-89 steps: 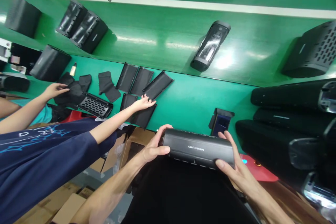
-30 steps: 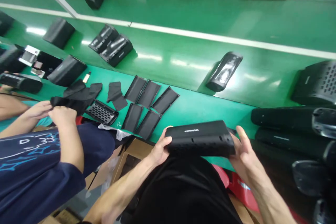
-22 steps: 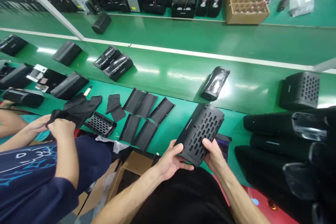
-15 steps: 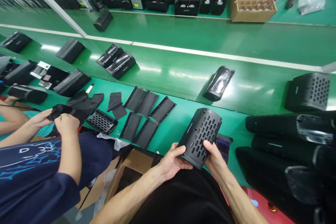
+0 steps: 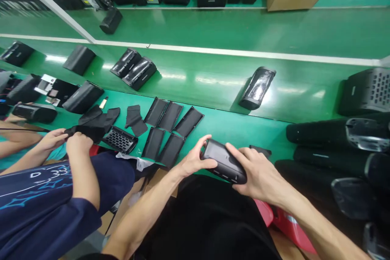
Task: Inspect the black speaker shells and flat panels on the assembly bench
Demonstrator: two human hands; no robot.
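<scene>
Between my two hands is a black speaker housing [image 5: 224, 160], held in front of my body above the green bench. Its smooth end face is turned up toward me, and the perforated side is out of sight. My left hand [image 5: 199, 158] grips its left end, thumb on the near side and fingers around the far edge. My right hand [image 5: 254, 166] wraps over the right end. Left of the housing, several flat black mesh-covered panels [image 5: 172, 150] lie on the bench. A dark flat piece [image 5: 261, 151] is partly hidden behind my right hand.
A co-worker's hands [image 5: 79, 144] hold black fabric at the left, beside a perforated grille [image 5: 120, 139]. A film-wrapped speaker [image 5: 258, 88] sits on the green conveyor [image 5: 195, 65]. Several black speakers [image 5: 319, 156] crowd the right side. A red stool [image 5: 294, 227] shows below.
Both hands have turned the speaker housing so its end faces up and its perforated side no longer shows. My right hand has shifted over its right end. The view has moved slightly.
</scene>
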